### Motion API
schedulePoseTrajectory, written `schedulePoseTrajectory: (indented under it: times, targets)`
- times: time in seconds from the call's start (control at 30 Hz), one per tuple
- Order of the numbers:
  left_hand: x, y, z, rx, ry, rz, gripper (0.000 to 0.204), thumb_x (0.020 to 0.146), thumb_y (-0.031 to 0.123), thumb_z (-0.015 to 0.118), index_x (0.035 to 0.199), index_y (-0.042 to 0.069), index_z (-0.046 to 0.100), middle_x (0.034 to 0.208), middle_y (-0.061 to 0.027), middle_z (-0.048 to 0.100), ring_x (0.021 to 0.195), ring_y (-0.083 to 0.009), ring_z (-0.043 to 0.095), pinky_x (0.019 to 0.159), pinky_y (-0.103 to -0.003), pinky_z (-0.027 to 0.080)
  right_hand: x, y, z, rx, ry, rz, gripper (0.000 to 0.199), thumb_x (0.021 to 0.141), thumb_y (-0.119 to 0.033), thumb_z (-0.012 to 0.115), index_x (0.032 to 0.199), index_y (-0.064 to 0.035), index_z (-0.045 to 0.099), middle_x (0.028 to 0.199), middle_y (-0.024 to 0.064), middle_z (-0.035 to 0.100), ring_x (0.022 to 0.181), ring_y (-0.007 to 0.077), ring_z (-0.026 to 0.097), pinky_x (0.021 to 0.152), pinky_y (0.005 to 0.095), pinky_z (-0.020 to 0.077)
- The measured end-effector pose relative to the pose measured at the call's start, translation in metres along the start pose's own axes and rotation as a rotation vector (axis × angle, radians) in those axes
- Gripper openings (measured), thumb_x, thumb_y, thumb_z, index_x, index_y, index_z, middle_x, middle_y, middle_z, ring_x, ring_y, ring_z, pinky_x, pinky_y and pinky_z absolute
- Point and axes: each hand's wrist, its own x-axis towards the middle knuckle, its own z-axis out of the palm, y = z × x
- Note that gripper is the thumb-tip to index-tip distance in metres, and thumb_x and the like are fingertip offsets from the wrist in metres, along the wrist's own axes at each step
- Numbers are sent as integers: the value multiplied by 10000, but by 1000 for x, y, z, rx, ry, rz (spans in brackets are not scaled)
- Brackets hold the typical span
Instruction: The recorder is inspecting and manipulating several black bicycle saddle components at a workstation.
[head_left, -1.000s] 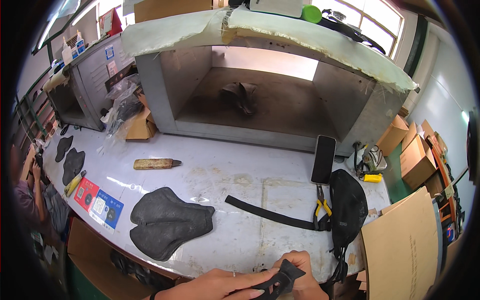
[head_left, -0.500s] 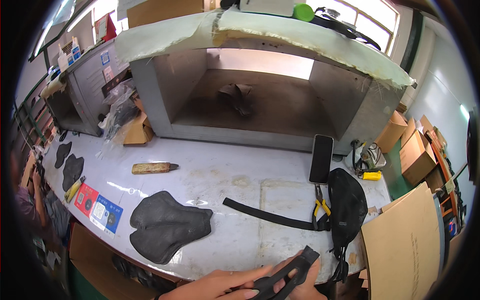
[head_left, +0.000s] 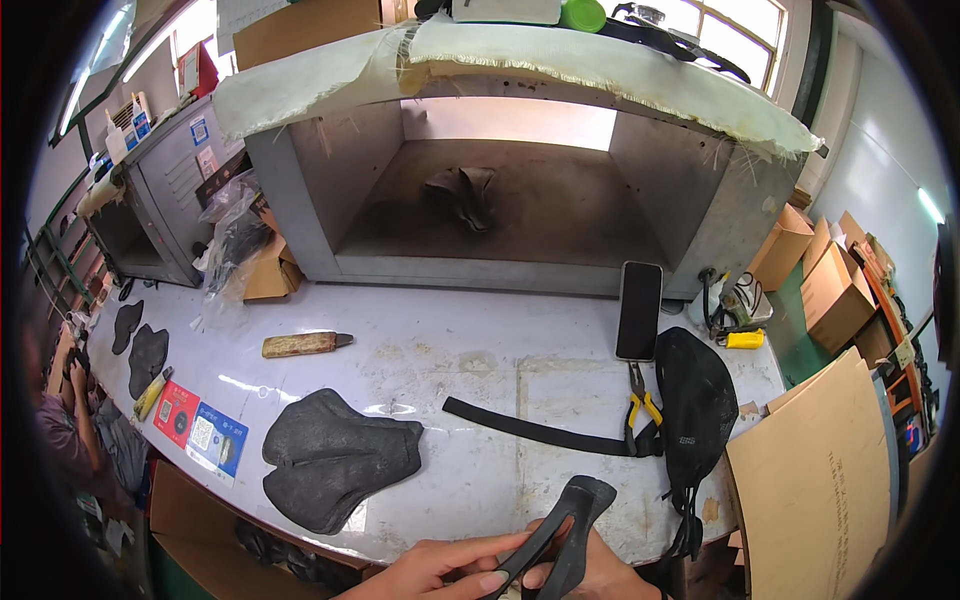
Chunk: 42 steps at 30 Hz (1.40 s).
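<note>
At the near edge of the bench I hold a black bicycle saddle (head_left: pixel 574 535) with a long slot down its middle. Its narrow nose points away from me, and its rear runs out of the picture. My left hand (head_left: pixel 435 568) is closed on the saddle's left side, index finger stretched along it. From the right and below, my right hand (head_left: pixel 603 570) grips the saddle, with some fingers hidden behind it. Left of my hands, a black saddle cover (head_left: pixel 340 460) lies flat on the bench. Another dark saddle-shaped piece (head_left: pixel 465 195) rests inside the grey metal box (head_left: pixel 480 272).
On the white bench (head_left: pixel 420 330) lie a wooden-handled tool (head_left: pixel 305 345), a black strap (head_left: pixel 540 430), yellow-handled pliers (head_left: pixel 640 405) and a black pouch (head_left: pixel 697 400). A phone (head_left: pixel 639 310) leans upright against the box. Cardboard (head_left: pixel 815 460) stands at right; a person (head_left: pixel 85 430) sits far left.
The saddle in my hands has tilted, its nose rising and showing more of its top and slot. Both hands still hold it. My view has shifted slightly.
</note>
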Motion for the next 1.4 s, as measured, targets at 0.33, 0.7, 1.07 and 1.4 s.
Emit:
schedulePoseTrajectory:
  times: [0.33, 0.7, 1.07, 1.4]
  targets:
    - [2, 5, -4, -59, -15, -60, 419, 948, 137, 537, 1336, -11, 479, 647, 65, 395, 559, -28, 325, 492, -198, 260, -8, 3, -11, 236, -12, 58, 130, 837, -41, 638, 914, 53, 592, 816, 173, 631, 752, 255, 644, 688, 354, 512]
    - [-11, 3, -21, -127, -119, -34, 427, 941, 93, 526, 1336, -54, 452, 891, -17, 607, 624, -60, 377, 551, -222, 338, -11, -11, -17, 565, -291, 34, 362, 791, -67, 685, 1082, 123, 585, 1085, 274, 611, 1025, 317, 617, 872, 389, 490]
    - [-9, 11, -20, 166, -173, -7, 417, 928, 77, 537, 1323, -38, 469, 711, -41, 531, 600, -96, 444, 551, -261, 380, 2, 2, -21, -100, 86, -275, 203, 630, 66, 771, 792, 103, 654, 745, 175, 668, 594, 199, 635, 569, 299, 519]
    - [-12, 35, -15, 580, -247, -138, 456, 879, 49, 560, 1329, 48, 485, 1026, -210, 630, 852, -382, 622, 727, -346, 499, 2, 7, -23, -125, -52, -140, 128, 621, 17, 757, 696, 47, 657, 627, 83, 644, 520, 136, 573, 486, 240, 434]
